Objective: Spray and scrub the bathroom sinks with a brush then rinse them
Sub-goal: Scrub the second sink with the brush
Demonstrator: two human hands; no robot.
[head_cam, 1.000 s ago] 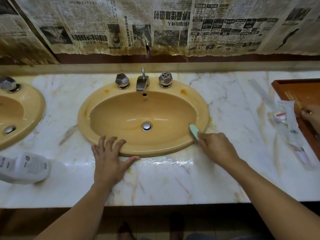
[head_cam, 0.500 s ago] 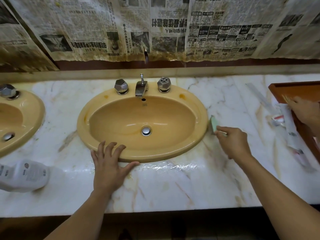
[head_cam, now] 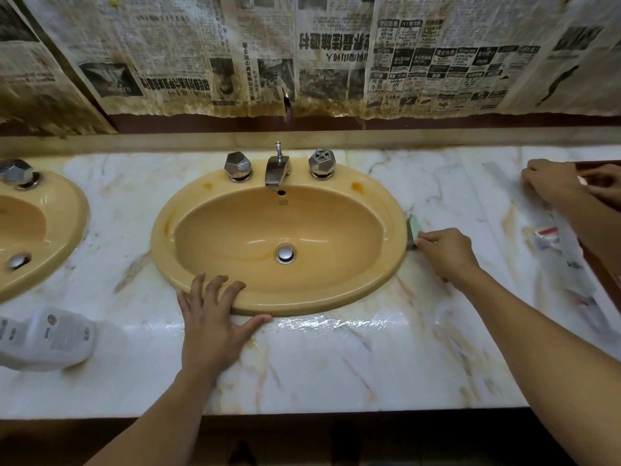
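Observation:
An oval mustard-yellow sink (head_cam: pixel 386 264) is set in the marble counter (head_cam: pixel 336 358), with a chrome tap (head_cam: pixel 277 171) and two faceted knobs behind it. My right hand (head_cam: pixel 448 252) grips a small pale-green brush (head_cam: pixel 414 230) and holds it against the sink's right outer rim, where rim meets counter. My left hand (head_cam: pixel 215 317) lies flat with spread fingers, the fingertips on the sink's front rim and the palm on the counter. A second yellow sink (head_cam: pixel 67 237) is partly in view at the far left.
A white spray bottle (head_cam: pixel 47 338) lies on its side at the counter's left front. Another person's hands (head_cam: pixel 568 183) work at a wooden tray (head_cam: pixel 605 274) at the far right, beside clear plastic packaging (head_cam: pixel 568 257). Stained newspaper (head_cam: pixel 302 55) covers the wall. Water glistens in front of the sink.
My right hand carried the brush from the inner right wall of the bowl out over the rim to its outer right edge. My left hand stayed put. The other person's hands moved farther back.

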